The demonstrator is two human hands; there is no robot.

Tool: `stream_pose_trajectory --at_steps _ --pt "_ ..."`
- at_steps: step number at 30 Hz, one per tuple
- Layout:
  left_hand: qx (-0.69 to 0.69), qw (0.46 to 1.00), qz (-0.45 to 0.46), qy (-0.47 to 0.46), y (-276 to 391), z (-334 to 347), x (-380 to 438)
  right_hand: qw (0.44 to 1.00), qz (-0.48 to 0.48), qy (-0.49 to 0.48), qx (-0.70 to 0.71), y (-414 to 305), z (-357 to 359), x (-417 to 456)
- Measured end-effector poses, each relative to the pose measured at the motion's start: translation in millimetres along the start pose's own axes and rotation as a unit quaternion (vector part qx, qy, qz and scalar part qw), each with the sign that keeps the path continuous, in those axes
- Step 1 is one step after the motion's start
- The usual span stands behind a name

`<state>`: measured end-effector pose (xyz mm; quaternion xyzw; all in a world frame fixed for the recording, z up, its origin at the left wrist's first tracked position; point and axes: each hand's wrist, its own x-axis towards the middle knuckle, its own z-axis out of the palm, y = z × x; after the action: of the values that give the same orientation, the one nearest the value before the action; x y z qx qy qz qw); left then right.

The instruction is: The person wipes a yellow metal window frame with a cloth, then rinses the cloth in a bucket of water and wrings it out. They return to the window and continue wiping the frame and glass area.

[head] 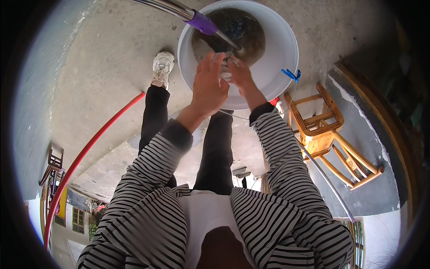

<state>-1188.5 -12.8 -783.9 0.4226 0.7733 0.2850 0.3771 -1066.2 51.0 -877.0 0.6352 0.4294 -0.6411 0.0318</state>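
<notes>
A white plastic bucket [278, 64] with murky dark water [252, 30] in its bottom stands before me. Over its near side, both hands are on a wet, greyish bundle of cloth or mop strands [225, 69]. My left hand [211, 80] lies against the bundle's left side with its fingers partly spread; whether it grips is unclear. My right hand [240, 74] has its fingers curled around the right side. A metal pole with a purple collar [205, 23] slants in from the top, and its thin rod ends in the bucket beside the bundle.
A wooden chair [315, 131] lies to the right, near a thin metal pole [327, 178]. At the left a long red pole or tube [97, 138] crosses the view. Blue ties [291, 74] hang at the bucket's rim by its wire handle. My shoe [163, 67] rests on the concrete floor.
</notes>
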Motion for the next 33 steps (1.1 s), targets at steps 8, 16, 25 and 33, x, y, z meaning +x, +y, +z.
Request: stream_pose_trajectory --at_steps 8,16,25,33 --pt "-0.117 0.992 -0.021 -0.036 -19 -18 -5 0.922 -0.206 0.005 -0.328 26 68 78" --pt "-0.119 0.989 0.004 -0.085 -28 -17 -1 0.781 -0.303 -0.130 -0.530 49 87 139" --pt "-0.625 0.579 -0.515 -0.097 9 -13 -19 0.963 -0.259 0.050 -0.051 9 17 -3" --pt "-0.683 0.624 -0.371 -0.072 -71 97 -25 0.989 -0.145 0.018 -0.026 -61 -21 -122"
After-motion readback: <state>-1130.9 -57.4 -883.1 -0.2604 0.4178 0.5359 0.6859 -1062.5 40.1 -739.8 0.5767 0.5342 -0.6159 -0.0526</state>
